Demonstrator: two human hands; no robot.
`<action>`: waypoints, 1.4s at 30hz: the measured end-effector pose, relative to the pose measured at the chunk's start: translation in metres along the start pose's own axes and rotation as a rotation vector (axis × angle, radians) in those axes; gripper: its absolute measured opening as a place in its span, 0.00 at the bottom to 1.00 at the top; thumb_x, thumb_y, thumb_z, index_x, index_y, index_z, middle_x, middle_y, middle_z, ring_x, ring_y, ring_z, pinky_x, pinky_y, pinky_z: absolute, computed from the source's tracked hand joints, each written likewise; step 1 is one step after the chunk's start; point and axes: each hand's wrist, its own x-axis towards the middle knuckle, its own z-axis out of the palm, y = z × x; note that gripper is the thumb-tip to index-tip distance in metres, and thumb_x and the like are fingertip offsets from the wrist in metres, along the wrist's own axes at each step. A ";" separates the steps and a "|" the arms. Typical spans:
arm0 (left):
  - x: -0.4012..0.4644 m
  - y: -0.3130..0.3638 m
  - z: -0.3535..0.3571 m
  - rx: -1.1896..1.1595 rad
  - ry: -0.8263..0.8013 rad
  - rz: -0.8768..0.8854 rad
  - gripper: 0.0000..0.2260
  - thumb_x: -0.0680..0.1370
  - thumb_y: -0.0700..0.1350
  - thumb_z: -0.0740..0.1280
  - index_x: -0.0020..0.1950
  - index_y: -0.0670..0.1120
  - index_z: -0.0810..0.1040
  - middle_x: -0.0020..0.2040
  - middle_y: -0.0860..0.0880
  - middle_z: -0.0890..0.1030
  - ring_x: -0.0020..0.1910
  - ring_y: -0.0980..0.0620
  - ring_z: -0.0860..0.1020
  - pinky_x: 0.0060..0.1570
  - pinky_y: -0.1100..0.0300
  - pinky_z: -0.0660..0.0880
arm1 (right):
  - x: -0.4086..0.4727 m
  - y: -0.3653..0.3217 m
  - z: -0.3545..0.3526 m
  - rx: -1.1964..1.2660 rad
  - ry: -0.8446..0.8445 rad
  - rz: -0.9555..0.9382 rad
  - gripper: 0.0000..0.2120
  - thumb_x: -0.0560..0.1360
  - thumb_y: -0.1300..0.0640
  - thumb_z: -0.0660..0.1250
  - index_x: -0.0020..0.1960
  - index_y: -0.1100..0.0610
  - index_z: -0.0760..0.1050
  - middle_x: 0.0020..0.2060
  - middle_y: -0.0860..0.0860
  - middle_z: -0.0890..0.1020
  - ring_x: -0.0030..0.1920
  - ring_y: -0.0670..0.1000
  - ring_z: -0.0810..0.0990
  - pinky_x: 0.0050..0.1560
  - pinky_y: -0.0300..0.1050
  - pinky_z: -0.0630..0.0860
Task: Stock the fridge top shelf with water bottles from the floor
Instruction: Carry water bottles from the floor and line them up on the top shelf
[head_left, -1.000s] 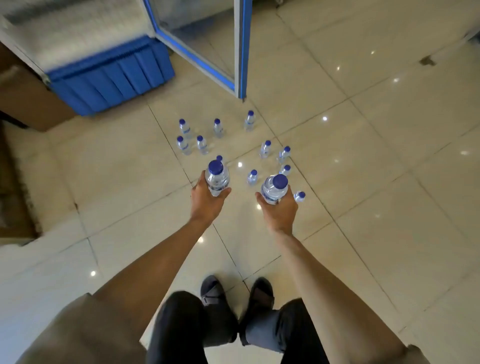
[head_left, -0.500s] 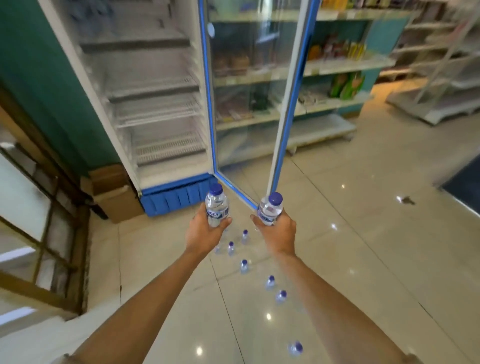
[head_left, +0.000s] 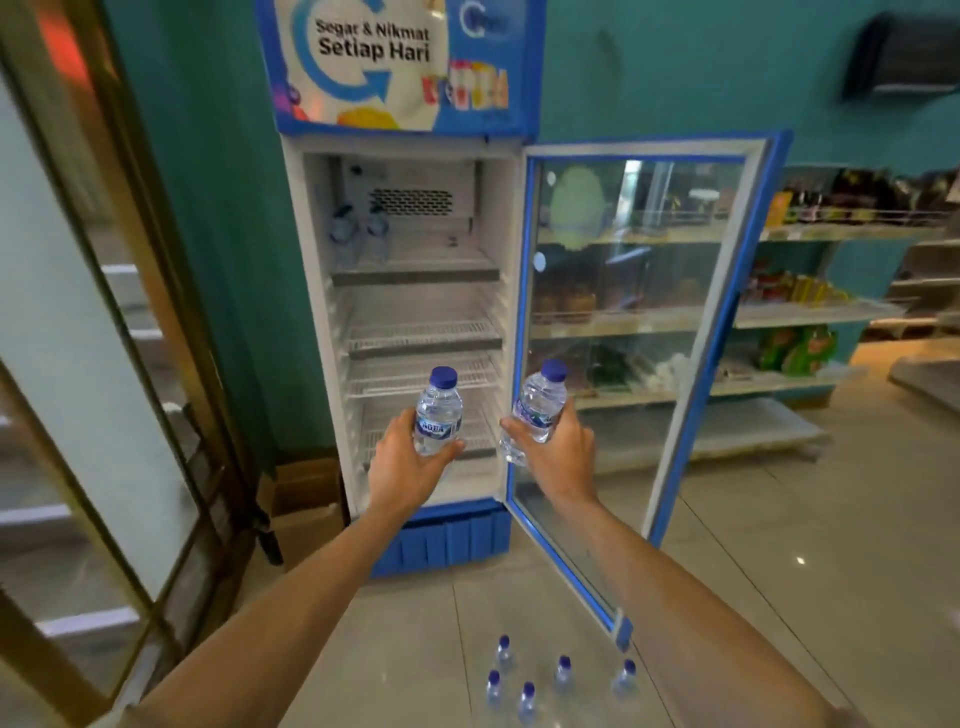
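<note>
Fridge header (head_left: 400, 62): "Segar & Nikmat Setiap Hari"; bottle label (head_left: 438, 427): "AQUA".

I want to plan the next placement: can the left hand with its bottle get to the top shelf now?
Probably yes: the fridge door stands open, and the top shelf is bare right of its two bottles.

Teal wall (head_left: 675, 67) across the top. Glossy pale tiles (head_left: 831, 545) lower right, catching light spots. Stocked shelves (head_left: 810, 317) at right. Wood-framed glass door (head_left: 78, 312) at left. Cardboard box (head_left: 304, 499) beneath.
</note>
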 end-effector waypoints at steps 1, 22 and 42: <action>0.015 0.001 -0.002 0.007 0.022 0.000 0.27 0.67 0.65 0.73 0.61 0.57 0.71 0.55 0.57 0.79 0.53 0.56 0.78 0.52 0.52 0.78 | 0.016 -0.006 0.009 -0.010 -0.008 -0.029 0.29 0.67 0.36 0.75 0.62 0.50 0.73 0.47 0.41 0.82 0.46 0.40 0.79 0.47 0.35 0.74; 0.334 -0.090 -0.054 -0.001 0.303 -0.108 0.28 0.69 0.55 0.76 0.62 0.46 0.70 0.57 0.46 0.80 0.48 0.51 0.80 0.52 0.52 0.78 | 0.303 -0.011 0.250 0.046 -0.092 -0.142 0.28 0.67 0.35 0.75 0.59 0.50 0.76 0.45 0.44 0.84 0.44 0.43 0.83 0.47 0.45 0.83; 0.590 -0.172 -0.030 -0.052 0.284 0.048 0.27 0.70 0.54 0.76 0.63 0.49 0.69 0.56 0.52 0.80 0.47 0.58 0.79 0.50 0.62 0.77 | 0.530 -0.012 0.435 -0.068 -0.054 -0.134 0.23 0.67 0.46 0.78 0.58 0.54 0.78 0.46 0.49 0.84 0.45 0.50 0.82 0.48 0.43 0.78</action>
